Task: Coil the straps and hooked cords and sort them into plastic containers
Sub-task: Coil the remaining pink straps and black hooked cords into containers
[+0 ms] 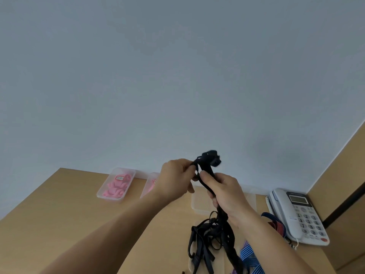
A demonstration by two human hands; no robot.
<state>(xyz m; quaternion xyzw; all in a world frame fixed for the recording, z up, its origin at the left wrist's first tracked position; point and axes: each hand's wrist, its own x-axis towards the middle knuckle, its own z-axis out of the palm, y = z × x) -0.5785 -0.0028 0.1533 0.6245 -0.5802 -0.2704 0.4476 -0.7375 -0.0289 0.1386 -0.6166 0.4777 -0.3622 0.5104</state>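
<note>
Bare left hand (pixel 173 180) and right hand (pixel 227 196) grip a black strap (pixel 211 162), bunched on top, hanging limp.

Bare desk (pixel 59 214) lies left; containers (pixel 116 183) and telephone (pixel 298 214) crowd the back and right.

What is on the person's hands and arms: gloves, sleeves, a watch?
Nothing worn shows. The left hand and right hand are bare, with no gloves and no rings that I can see. The left forearm and right forearm are bare to the frame edge: no sleeves, watch or wristband.
</note>
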